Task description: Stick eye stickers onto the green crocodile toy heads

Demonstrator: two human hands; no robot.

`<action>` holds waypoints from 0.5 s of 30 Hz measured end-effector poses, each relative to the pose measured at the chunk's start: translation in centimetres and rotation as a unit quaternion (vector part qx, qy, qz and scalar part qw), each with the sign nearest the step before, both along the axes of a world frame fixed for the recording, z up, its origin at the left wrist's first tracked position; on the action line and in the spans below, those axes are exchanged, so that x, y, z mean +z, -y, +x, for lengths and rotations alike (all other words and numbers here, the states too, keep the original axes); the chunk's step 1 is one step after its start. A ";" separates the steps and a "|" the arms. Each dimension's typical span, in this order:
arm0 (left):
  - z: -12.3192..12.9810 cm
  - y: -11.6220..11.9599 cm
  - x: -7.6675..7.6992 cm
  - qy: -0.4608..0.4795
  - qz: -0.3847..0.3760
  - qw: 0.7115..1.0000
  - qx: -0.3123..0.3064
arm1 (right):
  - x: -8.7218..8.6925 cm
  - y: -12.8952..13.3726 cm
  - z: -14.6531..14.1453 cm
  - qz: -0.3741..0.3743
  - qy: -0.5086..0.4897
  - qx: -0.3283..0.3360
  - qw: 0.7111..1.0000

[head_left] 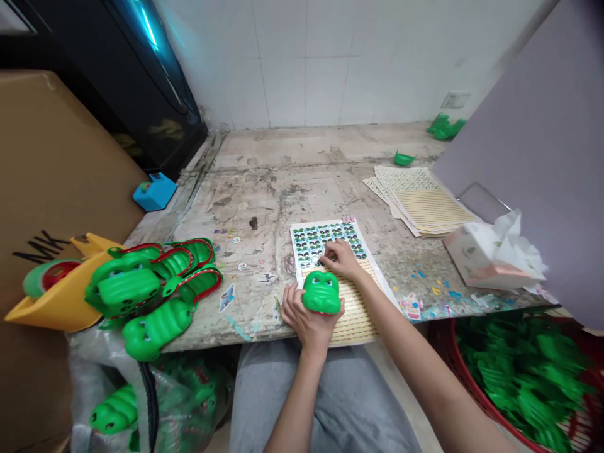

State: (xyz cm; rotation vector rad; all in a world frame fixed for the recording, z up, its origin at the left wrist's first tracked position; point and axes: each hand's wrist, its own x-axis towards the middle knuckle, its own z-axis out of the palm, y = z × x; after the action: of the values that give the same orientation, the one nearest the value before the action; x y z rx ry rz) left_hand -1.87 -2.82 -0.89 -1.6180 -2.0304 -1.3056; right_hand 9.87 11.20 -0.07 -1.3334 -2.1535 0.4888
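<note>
A green plastic crocodile head (pixel 321 292) with eye stickers on it is held in my left hand (pixel 311 318), whose fingers wrap round its sides near the table's front edge. Beneath it lies a sticker sheet (pixel 325 238) with rows of printed eyes on its upper part and bare yellowish lined backing below. My right hand (pixel 340 258) rests on this sheet, just above the head, its thumb and fingertips pinched together at the lowest rows of eyes. What is between those fingertips is too small to make out.
Green crocodile toys (pixel 125 286) and a yellow scoop (pixel 61 308) crowd the left edge beside a cardboard box (pixel 56 157). At the right are spare sheets (pixel 425 201), a tissue box (pixel 491 255) and, below, a red basket (pixel 476 396) of green parts.
</note>
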 end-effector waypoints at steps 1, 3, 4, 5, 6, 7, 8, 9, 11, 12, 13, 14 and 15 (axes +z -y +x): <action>0.0 0.0 0.0 -0.002 -0.005 1.000 -0.003 | -0.1 0.0 0.0 -0.003 0.005 0.004 1.000; 0.0 0.0 0.0 -0.005 -0.017 1.000 -0.008 | -0.1 -0.1 -0.2 -0.013 0.008 0.011 1.000; 0.0 0.1 0.0 -0.005 -0.019 1.000 -0.008 | -0.1 -0.2 -0.2 -0.022 0.007 0.012 1.000; 0.0 0.1 -0.1 -0.003 -0.019 1.000 -0.007 | 0.1 -0.3 -0.3 -0.031 0.004 0.011 0.999; 0.0 0.1 -0.1 -0.001 -0.017 1.000 -0.005 | 0.3 -0.3 -0.4 -0.038 -0.005 0.004 0.999; 0.0 0.1 -0.1 0.000 -0.014 1.000 -0.004 | 0.7 -0.1 -0.5 -0.041 -0.023 -0.012 0.999; 0.0 0.1 -0.2 -0.001 -0.012 1.000 -0.004 | 1.1 0.2 -0.5 -0.038 -0.052 -0.038 0.997; 0.0 0.1 -0.2 -0.001 -0.010 1.000 -0.004 | 1.7 0.7 -0.5 -0.031 -0.090 -0.073 0.993; 0.0 0.1 -0.3 0.000 -0.008 1.000 -0.008 | 3.1 2.6 -0.6 -0.012 -0.165 -0.146 0.975; 0.0 0.1 -0.3 0.002 -0.005 1.000 -0.011 | 3.8 4.1 -0.7 -0.005 -0.191 -0.175 0.966; 0.0 0.1 -0.3 0.004 -0.002 1.000 -0.015 | 4.5 5.7 -1.0 -0.003 -0.199 -0.189 0.962; 0.0 0.1 -0.4 0.007 0.001 1.000 -0.019 | 5.2 7.5 -1.3 -0.002 -0.190 -0.189 0.964; 0.0 0.1 -0.4 0.010 0.004 1.000 -0.023 | 5.8 9.3 -1.8 0.001 -0.169 -0.189 0.967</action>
State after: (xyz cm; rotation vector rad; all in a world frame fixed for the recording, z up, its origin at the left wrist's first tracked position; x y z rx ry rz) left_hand -1.87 -2.94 -1.27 -1.6651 -2.0085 -1.3481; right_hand 8.07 1.88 5.68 -1.4924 -1.5787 0.5151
